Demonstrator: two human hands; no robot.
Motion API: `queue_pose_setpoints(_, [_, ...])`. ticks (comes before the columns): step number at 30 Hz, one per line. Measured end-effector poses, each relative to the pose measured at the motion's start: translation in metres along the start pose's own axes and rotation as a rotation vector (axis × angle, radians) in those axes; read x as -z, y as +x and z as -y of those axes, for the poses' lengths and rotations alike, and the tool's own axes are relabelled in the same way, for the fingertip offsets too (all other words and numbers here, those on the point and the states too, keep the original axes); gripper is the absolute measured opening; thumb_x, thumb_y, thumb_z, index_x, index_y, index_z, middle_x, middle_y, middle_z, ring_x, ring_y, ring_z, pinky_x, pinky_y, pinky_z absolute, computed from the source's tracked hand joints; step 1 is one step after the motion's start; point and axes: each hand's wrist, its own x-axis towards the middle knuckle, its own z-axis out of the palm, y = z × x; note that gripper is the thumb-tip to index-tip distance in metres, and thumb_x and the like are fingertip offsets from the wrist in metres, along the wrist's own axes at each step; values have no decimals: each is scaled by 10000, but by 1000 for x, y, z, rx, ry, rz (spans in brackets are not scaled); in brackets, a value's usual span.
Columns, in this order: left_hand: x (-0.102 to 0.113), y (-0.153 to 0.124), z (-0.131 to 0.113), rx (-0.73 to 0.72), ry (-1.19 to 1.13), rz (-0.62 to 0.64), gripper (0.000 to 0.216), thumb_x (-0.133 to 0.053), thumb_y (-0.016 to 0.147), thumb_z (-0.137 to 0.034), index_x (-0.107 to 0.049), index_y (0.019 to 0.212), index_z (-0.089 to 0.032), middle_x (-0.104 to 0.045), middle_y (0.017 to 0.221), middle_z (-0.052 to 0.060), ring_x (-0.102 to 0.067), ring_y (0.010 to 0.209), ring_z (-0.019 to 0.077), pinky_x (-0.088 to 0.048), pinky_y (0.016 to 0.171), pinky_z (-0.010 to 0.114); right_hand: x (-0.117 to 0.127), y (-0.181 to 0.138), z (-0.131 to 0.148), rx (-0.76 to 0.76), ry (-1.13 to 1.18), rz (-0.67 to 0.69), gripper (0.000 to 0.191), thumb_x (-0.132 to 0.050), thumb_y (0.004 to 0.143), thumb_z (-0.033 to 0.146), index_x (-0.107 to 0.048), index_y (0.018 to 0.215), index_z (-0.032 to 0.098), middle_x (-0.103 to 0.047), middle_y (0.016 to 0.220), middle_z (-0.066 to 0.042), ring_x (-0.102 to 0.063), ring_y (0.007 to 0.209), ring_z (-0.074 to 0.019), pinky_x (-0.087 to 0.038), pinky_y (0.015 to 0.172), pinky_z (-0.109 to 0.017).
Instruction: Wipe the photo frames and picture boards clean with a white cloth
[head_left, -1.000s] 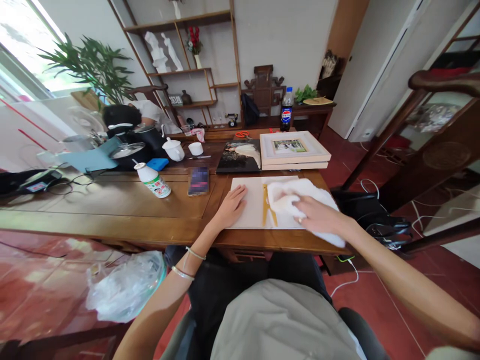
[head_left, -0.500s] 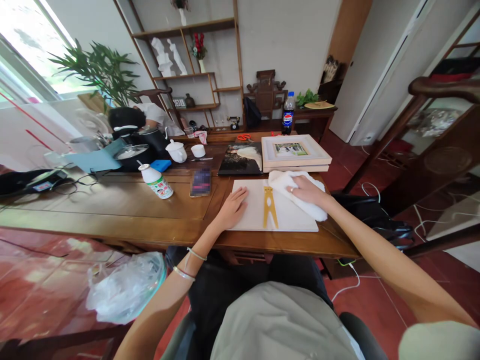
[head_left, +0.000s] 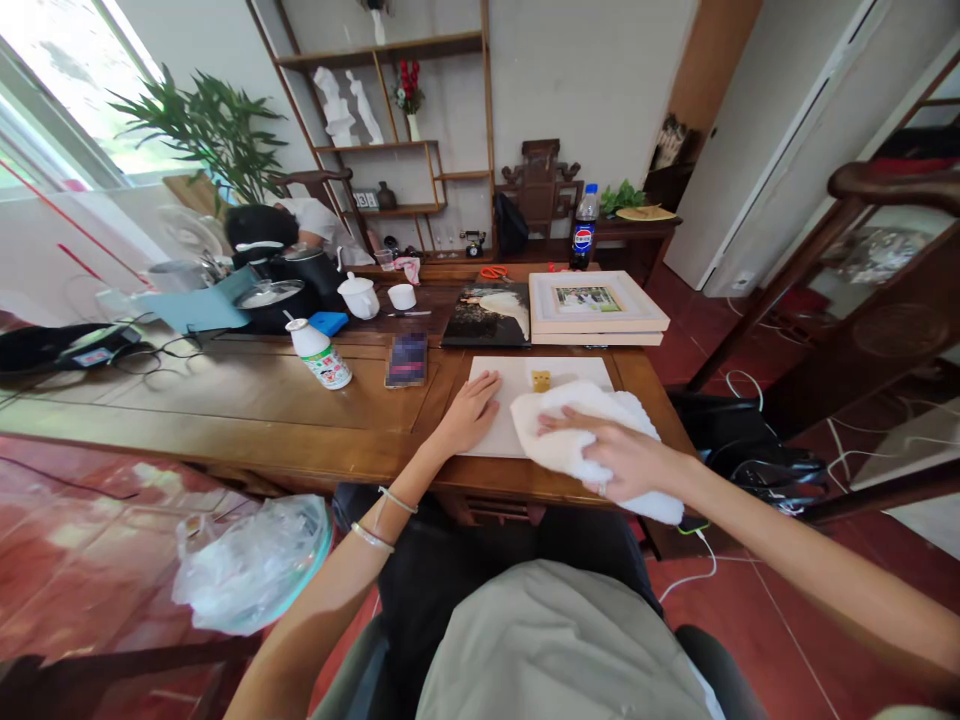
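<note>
My left hand (head_left: 471, 413) lies flat, fingers stretched out, on the left side of a white rectangular board (head_left: 495, 436) at the table's front edge. My right hand (head_left: 611, 455) presses and grips a white towel (head_left: 551, 425), bunched over the board's right half and hanging past its front right corner. Only the top of a flat yellow A-shaped piece (head_left: 540, 380) shows on the board; the towel covers the rest.
Behind the board are a dark picture panel (head_left: 487, 325) and stacked white frames (head_left: 600, 325), with a cola bottle (head_left: 585, 235) beyond. To the left lie a phone (head_left: 406, 360) and a white bottle (head_left: 320, 355). A person (head_left: 300, 225) leans at the far left.
My right hand has drawn the towel toward me and slightly left, from the board's back right corner over most of the yellow piece. My left hand keeps its place on the board.
</note>
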Motion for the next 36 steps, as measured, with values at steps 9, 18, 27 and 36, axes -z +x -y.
queue_pose_setpoints(9, [0, 0, 2, 2, -11, 11, 461, -391, 934, -234, -483, 1379, -153, -426, 1489, 126, -321, 1422, 247, -245, 1167, 497, 12, 69, -79, -432, -10, -189, 312, -418, 895, 300, -637, 993, 100, -666, 1040, -186, -595, 1033, -331, -450, 881, -431])
queue_pose_setpoints(18, [-2, 0, 4, -23, -21, -1, 472, -386, 941, -246, -466, 1391, -128, -417, 1493, 135, -309, 1428, 245, -234, 1175, 487, -8, 31, 6, 0, -151, -32, 413, -547, 701, 100, -704, 1078, 166, -371, 1510, -158, -206, 1438, -308, -153, 1136, -538])
queue_pose_setpoints(27, [-4, 0, 7, -24, -17, -11, 460, -388, 945, -247, -471, 1390, -159, -429, 1489, 117, -310, 1428, 242, -241, 1174, 486, 1, 29, -15, 27, -59, -68, 115, -581, 783, 176, -683, 835, 169, -513, 1405, -139, -335, 1387, -303, -226, 1141, -515])
queue_pose_setpoints(36, [-2, 0, 7, -23, -31, -1, 463, -407, 939, -246, -470, 1392, -175, -419, 1496, 115, -305, 1430, 243, -232, 1175, 497, 7, 76, -46, -315, -230, -43, 495, -491, 786, 110, -586, 1267, 177, -387, 1504, -147, -253, 1420, -331, -273, 1041, -639])
